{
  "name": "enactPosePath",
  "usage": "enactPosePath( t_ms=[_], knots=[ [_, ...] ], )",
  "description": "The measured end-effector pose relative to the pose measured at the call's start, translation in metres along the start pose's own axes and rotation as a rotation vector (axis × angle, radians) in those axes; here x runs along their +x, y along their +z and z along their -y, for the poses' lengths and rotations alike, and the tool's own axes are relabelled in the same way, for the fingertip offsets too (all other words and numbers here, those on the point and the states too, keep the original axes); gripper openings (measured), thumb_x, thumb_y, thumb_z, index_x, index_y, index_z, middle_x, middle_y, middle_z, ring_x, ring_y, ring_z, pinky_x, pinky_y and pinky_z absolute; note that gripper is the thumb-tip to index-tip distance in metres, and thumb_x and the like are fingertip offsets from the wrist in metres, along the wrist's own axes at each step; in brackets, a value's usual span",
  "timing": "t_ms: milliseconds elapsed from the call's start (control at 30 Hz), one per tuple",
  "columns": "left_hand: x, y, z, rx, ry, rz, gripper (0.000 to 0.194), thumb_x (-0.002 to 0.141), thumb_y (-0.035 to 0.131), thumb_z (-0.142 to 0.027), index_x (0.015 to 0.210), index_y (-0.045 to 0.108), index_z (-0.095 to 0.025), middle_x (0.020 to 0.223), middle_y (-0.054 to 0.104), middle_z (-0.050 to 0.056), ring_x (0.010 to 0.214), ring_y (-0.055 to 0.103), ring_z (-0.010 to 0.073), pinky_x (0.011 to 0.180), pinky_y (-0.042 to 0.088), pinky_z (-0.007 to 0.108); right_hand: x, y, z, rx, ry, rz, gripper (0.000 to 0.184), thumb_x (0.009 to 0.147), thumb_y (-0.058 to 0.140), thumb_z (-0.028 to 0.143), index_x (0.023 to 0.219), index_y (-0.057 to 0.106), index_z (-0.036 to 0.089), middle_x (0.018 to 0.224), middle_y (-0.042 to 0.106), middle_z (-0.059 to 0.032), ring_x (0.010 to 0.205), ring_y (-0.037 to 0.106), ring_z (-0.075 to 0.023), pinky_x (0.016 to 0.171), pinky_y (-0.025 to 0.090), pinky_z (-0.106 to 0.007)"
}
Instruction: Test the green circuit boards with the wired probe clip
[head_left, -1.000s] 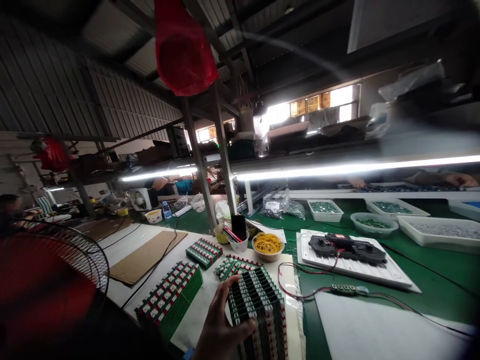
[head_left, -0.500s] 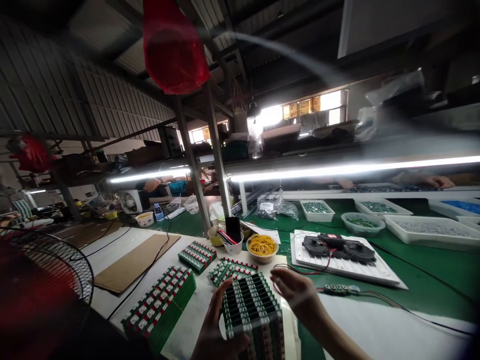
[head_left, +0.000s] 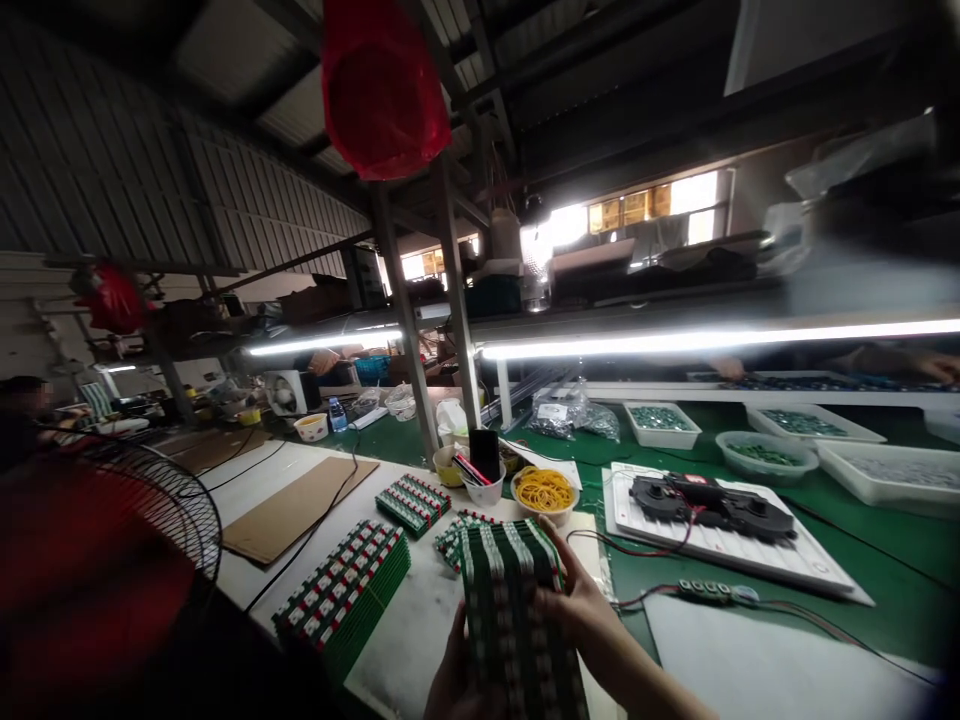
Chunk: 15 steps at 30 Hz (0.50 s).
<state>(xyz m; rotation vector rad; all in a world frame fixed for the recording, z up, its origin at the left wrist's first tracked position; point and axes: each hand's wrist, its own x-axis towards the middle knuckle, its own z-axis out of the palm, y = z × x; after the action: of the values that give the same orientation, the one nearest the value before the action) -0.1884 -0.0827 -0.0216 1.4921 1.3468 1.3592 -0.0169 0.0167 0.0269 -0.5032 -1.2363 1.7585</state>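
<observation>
A thick stack of green circuit boards (head_left: 510, 610) with white and red parts is tilted up on edge at the bottom middle. My right hand (head_left: 574, 600) is closed round its right side, fingers over the top corner. My left hand (head_left: 450, 675) grips its lower left side, mostly hidden behind the stack. Another long stack of boards (head_left: 341, 595) lies to the left on the white table top. A smaller stack (head_left: 412, 502) lies further back.
A bowl of yellow rubber bands (head_left: 544, 492) and a cup with a dark phone (head_left: 481, 470) stand behind. A black fixture on a white tray (head_left: 712, 505) with red wires lies right. White bins (head_left: 664, 422) sit on the green belt. A fan guard (head_left: 142, 510) stands left.
My right hand came in from the right and took hold of the stack. Both hands have lifted and tilted the stack up toward me.
</observation>
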Motion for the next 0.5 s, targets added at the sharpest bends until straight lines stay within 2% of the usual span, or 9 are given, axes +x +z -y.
enactPosePath(
  t_ms=[67,133,200,267,367,433,500],
  knots=[
    [-0.006,-0.008,0.015,-0.087,-0.012,-0.106,0.083,0.081,0.025,-0.083,0.147,0.025,-0.033,0.129,0.059,0.009,0.118,0.057,0.0327,0.095,0.050,0.050,0.014,0.011,0.002,0.102,0.171,-0.109,0.092,0.070,0.075,0.051,0.144,0.024,0.032,0.123,0.061,-0.0100,0.104,0.063,-0.0268,0.091,0.048,-0.044],
    [-0.016,-0.017,0.033,-0.097,0.041,-0.287,0.082,0.084,0.016,-0.079,0.151,0.007,-0.031,0.146,0.042,0.009,0.132,0.042,0.0312,0.099,0.049,0.045,0.022,0.022,-0.001,0.119,0.349,-0.184,0.080,0.076,0.065,0.060,0.140,0.029,0.031,0.114,0.064,-0.0112,0.089,0.067,-0.0259,0.077,0.053,-0.044],
    [-0.024,-0.028,0.046,0.061,0.114,-0.466,0.080,0.087,0.014,-0.075,0.150,-0.004,-0.029,0.157,0.020,0.005,0.141,0.024,0.0303,0.102,0.048,0.041,0.025,0.036,-0.007,0.103,0.440,-0.210,0.076,0.078,0.059,0.066,0.139,0.028,0.031,0.111,0.063,-0.0115,0.081,0.067,-0.0247,0.068,0.053,-0.042],
    [-0.028,-0.042,0.046,0.258,0.100,-0.596,0.078,0.091,0.020,-0.069,0.151,-0.005,-0.026,0.159,0.011,0.003,0.142,0.018,0.0320,0.105,0.045,0.042,0.027,0.056,-0.012,0.124,0.435,-0.171,0.076,0.079,0.059,0.065,0.138,0.022,0.036,0.115,0.061,-0.0095,0.081,0.066,-0.0226,0.066,0.053,-0.040],
    [-0.018,-0.068,0.018,0.329,-0.005,-0.823,0.067,0.097,0.025,-0.054,0.151,-0.003,-0.027,0.158,0.015,0.005,0.139,0.029,0.0324,0.106,0.043,0.046,0.038,0.093,-0.013,0.138,0.331,0.028,0.072,0.080,0.060,0.063,0.136,0.021,0.038,0.122,0.057,-0.0057,0.085,0.065,-0.0196,0.072,0.051,-0.038],
    [-0.006,-0.087,-0.011,0.280,0.035,-0.978,0.060,0.098,0.017,-0.051,0.151,-0.003,-0.028,0.158,0.015,0.004,0.137,0.033,0.0302,0.104,0.045,0.045,0.057,0.116,-0.010,0.000,0.220,0.138,0.066,0.082,0.055,0.065,0.134,0.029,0.034,0.122,0.056,-0.0054,0.089,0.062,-0.0197,0.074,0.049,-0.036],
    [0.006,-0.108,-0.037,0.285,0.102,-1.054,0.059,0.099,0.013,-0.052,0.151,0.000,-0.028,0.159,0.013,0.003,0.137,0.034,0.0284,0.106,0.043,0.042,0.081,0.135,-0.010,-0.175,0.094,0.170,0.062,0.080,0.055,0.067,0.127,0.041,0.028,0.121,0.056,-0.0053,0.098,0.057,-0.0213,0.074,0.046,-0.033]
  ],
)
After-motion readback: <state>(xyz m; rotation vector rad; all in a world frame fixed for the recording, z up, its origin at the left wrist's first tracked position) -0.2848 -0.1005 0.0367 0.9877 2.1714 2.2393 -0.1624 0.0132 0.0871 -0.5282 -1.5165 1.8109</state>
